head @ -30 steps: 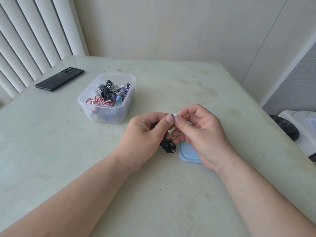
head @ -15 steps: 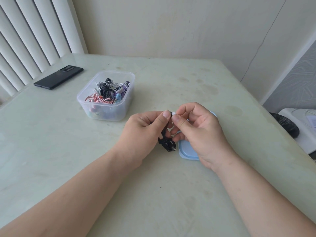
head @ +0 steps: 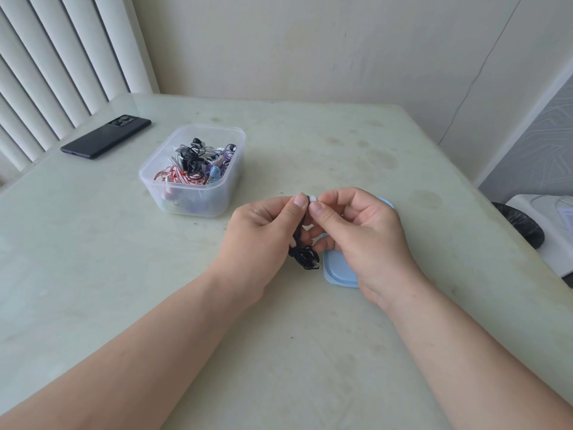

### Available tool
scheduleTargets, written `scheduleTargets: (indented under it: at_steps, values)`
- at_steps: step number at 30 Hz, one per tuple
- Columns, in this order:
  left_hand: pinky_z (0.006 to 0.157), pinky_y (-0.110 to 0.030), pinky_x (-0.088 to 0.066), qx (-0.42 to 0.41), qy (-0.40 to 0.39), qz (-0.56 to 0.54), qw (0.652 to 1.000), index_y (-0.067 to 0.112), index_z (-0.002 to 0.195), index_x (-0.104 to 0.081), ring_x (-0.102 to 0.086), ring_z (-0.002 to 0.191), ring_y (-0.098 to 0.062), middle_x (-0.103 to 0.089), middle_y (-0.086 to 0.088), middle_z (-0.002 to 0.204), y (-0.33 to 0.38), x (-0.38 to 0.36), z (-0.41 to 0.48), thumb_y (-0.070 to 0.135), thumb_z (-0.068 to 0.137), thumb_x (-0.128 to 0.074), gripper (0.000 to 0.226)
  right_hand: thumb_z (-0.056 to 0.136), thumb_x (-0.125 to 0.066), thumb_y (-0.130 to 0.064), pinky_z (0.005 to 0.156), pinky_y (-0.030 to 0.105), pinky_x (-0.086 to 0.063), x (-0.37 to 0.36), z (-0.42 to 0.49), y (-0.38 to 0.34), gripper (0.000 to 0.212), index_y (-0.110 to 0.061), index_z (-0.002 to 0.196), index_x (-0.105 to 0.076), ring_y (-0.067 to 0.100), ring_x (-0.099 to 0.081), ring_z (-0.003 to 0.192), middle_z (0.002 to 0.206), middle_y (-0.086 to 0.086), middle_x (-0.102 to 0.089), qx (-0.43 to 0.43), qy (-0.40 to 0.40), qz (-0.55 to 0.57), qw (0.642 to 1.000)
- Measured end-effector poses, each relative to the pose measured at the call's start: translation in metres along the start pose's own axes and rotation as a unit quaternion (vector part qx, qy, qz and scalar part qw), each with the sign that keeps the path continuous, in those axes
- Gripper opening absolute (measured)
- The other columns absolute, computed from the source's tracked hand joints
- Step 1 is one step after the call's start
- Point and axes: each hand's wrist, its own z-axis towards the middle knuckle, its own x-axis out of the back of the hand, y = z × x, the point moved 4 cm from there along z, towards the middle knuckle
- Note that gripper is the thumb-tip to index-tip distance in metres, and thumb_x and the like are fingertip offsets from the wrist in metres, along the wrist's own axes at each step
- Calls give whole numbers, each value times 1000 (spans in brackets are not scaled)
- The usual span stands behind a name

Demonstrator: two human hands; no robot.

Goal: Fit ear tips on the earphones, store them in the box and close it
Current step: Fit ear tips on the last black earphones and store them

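Lid: the blue lid [head: 337,272] lies on the bench [head: 279,352] under your right hand [head: 366,240].
Earphones: your left hand [head: 263,231] pinches the black earphones [head: 305,259]; the coiled cable hangs below it.
Ear tip: your right thumb and forefinger pinch the white ear tip [head: 313,198] against your left fingertips; I judge the push runs right to left.
Box: the clear box [head: 192,200] stands open beyond, on your left hand's side.

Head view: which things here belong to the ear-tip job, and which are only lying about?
For the job:
white ear tip, pinched by the right hand
black earphones, held by the left hand
clear plastic box holding coiled earphones
blue lid on the table

Lying about:
black smartphone, far left
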Motion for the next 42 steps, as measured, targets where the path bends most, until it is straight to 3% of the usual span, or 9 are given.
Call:
scheduleTargets:
  at_steps: [8, 14, 18, 21, 24, 30, 33, 37, 42]
  values:
    - [67, -30, -52, -39, 4, 7, 999, 22, 95, -83, -62, 67, -15, -75, -19, 87, -2, 1, 0, 27, 101, -67, 17, 89, -76, -4, 67, 31, -58, 5, -1, 0, 7, -10, 92, -73, 24, -72, 69, 82, 9, -77, 15, 40, 13, 999]
    - [70, -21, -54, -34, 25, -45, 998, 17, 102, -81, -68, 71, -10, -79, 4, 85, -6, 3, 0, 16, 94, -75, 10, 91, -71, 0, 74, 32, -60, 8, -2, 1, 15, -12, 96, -79, 19, -73, 71, 81, 7, -77, 3, 31, 2, 999]
    - [74, -23, -55, -50, 23, -40, 998, 21, 104, -81, -69, 74, -10, -79, 7, 87, -5, 3, 0, 18, 95, -74, 12, 93, -68, 0, 78, 37, -59, 10, 0, 2, 19, -8, 108, -76, 23, -72, 76, 91, 12, -78, -14, 23, 22, 999]
    - [71, -15, -51, -54, 17, -35, 998, 23, 103, -81, -68, 72, -3, -80, 8, 86, -3, 2, -2, 15, 99, -69, 15, 95, -66, 0, 80, 36, -61, 6, -2, 0, 22, -10, 110, -77, 19, -74, 78, 94, 8, -79, -1, 2, -2, 1000]
    - [68, -14, -50, -48, 28, -18, 998, 20, 105, -82, -71, 78, -11, -81, 0, 89, -3, 4, 0, 16, 101, -66, 16, 96, -64, 3, 86, 36, -60, 2, -4, 2, 28, -13, 115, -75, 17, -76, 86, 98, 3, -80, 17, -12, -41, 999]
    - [62, -13, -50, -32, 52, -48, 997, 14, 96, -80, -67, 64, -2, -78, 10, 77, -5, 6, 0, 17, 99, -70, 11, 97, -63, -1, 86, 27, -56, -4, -8, 2, 39, -18, 133, -66, 13, -74, 100, 102, -9, -76, 43, -49, -109, 992]
    - [66, -14, -52, -33, 43, -70, 996, 9, 103, -81, -72, 70, -4, -80, 2, 85, -4, 7, -1, 13, 98, -70, 12, 98, -62, -2, 87, 29, -57, -3, -8, 0, 36, -21, 128, -68, 11, -75, 97, 105, -1, -78, 14, -51, -58, 997]
    - [78, -26, -59, -30, 16, -74, 997, 14, 110, -81, -74, 82, -14, -81, -4, 97, -4, 6, 0, 15, 100, -68, 17, 97, -64, -8, 86, 39, -61, -3, -8, -5, 25, -15, 119, -74, 13, -75, 89, 101, 0, -79, -4, -45, -13, 999]
    - [70, -22, -51, -33, -28, -32, 999, 17, 111, -81, -64, 77, -14, -80, -2, 98, -4, 6, 0, 20, 103, -63, 20, 94, -68, -4, 77, 37, -60, 5, -6, -9, 15, -8, 106, -76, 16, -73, 74, 87, 4, -78, 12, -10, -2, 1000]
